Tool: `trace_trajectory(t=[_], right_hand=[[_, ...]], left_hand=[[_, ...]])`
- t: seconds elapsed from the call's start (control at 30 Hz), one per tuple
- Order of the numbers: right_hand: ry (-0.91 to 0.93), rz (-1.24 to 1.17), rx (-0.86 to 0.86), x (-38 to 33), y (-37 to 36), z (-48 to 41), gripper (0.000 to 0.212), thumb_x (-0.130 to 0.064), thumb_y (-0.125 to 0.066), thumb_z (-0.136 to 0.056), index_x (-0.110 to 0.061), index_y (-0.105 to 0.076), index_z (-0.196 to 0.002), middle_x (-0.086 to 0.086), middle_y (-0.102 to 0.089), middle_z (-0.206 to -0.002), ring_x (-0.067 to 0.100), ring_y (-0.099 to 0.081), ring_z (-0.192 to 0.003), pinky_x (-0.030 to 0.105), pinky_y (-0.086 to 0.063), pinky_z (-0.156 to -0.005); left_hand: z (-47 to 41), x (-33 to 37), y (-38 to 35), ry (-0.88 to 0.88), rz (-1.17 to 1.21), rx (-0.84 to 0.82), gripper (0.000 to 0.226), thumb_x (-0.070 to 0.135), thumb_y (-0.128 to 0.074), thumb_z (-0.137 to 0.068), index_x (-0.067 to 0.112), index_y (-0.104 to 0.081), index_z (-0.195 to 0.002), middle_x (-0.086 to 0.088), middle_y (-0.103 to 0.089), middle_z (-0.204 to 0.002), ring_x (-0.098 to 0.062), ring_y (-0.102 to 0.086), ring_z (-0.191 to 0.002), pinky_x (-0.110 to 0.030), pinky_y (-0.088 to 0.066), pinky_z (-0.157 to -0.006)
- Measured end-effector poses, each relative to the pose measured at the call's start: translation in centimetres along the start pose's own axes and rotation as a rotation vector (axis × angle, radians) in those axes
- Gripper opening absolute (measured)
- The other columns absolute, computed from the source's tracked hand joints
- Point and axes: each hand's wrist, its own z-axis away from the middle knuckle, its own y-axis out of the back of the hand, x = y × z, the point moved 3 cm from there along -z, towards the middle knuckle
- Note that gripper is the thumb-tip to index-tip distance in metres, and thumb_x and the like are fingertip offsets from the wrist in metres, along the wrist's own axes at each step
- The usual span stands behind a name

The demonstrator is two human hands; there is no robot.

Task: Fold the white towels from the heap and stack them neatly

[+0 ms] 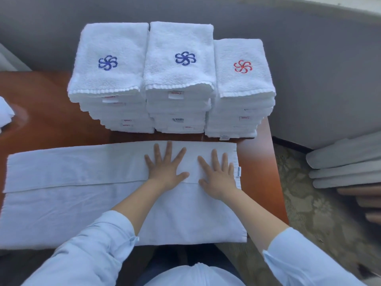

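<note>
A long white towel (pixel 78 195) lies flat across the near part of the brown table (pixel 51 120), its far edge folded over toward me. My left hand (pixel 166 165) and my right hand (pixel 218 176) press flat on the folded strip near its right end, fingers spread, side by side. Behind the towel stand three stacks of folded white towels: a left stack (pixel 109 65) and a middle stack (pixel 181 58) topped with blue flower emblems, and a lower right stack (pixel 243 69) topped with a red emblem.
A bit of white cloth (pixel 5 112) shows at the table's left edge. A grey sofa back (pixel 309 58) runs behind the table. Grey and tan cushions (pixel 346 168) are piled at the right over patterned carpet (pixel 305 203).
</note>
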Motion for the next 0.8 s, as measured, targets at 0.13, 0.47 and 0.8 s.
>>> trace_trajectory(t=[0.13, 0.47, 0.8], right_hand=[[0.005, -0.016, 0.003, 0.6, 0.7, -0.8, 0.075, -0.042, -0.042, -0.099, -0.044, 0.009, -0.154, 0.002, 0.036, -0.157, 0.038, 0.036, -0.141, 0.055, 0.016, -0.116], [0.192, -0.024, 0.169, 2.8, 0.5, 3.2, 0.068, -0.030, -0.047, -0.099, -0.025, -0.013, -0.158, 0.006, 0.005, -0.165, 0.026, 0.009, -0.152, 0.042, 0.001, -0.122], [0.306, -0.169, 0.285, 3.7, -4.4, 11.3, 0.054, -0.038, -0.058, -0.090, -0.027, -0.048, -0.141, -0.005, -0.038, -0.153, 0.016, -0.032, -0.142, 0.030, -0.035, -0.111]], left_hand=[[-1.1, 0.1, 0.7, -0.009, 0.009, 0.009, 0.083, 0.073, -0.035, -0.090, 0.050, 0.019, -0.149, 0.002, 0.038, -0.156, -0.043, 0.030, -0.143, -0.071, 0.005, -0.112], [4.2, 0.4, -3.2, -0.154, 0.028, 0.161, 0.068, 0.056, -0.035, -0.100, 0.039, 0.000, -0.156, -0.002, 0.022, -0.163, -0.022, 0.020, -0.150, -0.049, 0.007, -0.121], [11.8, 1.5, -9.5, -0.303, 0.081, 0.142, 0.087, 0.070, -0.051, -0.084, 0.038, -0.013, -0.156, 0.011, 0.022, -0.158, -0.014, 0.019, -0.150, -0.034, 0.012, -0.119]])
